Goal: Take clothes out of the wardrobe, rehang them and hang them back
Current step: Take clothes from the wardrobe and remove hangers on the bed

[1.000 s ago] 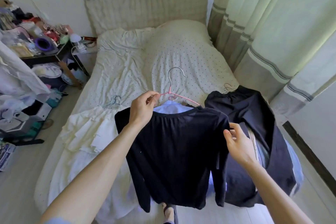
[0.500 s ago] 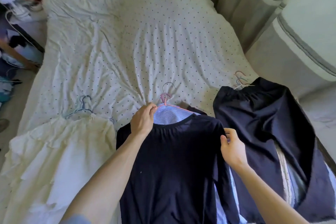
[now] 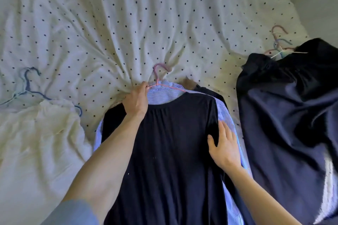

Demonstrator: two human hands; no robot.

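Dark top (image 3: 173,151) is laid flat on the bed (image 3: 109,23), with a striped shirt (image 3: 161,93) mostly hidden under it. Left hand (image 3: 136,100) grip is clamped on the pink hanger (image 3: 159,71); right hand (image 3: 224,148) is pressed flat, fingers straight, on the sleeve. Hem's cut off by the frame.

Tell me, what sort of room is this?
Most likely a bedroom. A rumpled white sheet with dark dots covers what looks like a bed, and clothes lie spread on it on hangers: a dark top on a pink hanger, a white garment beside it.
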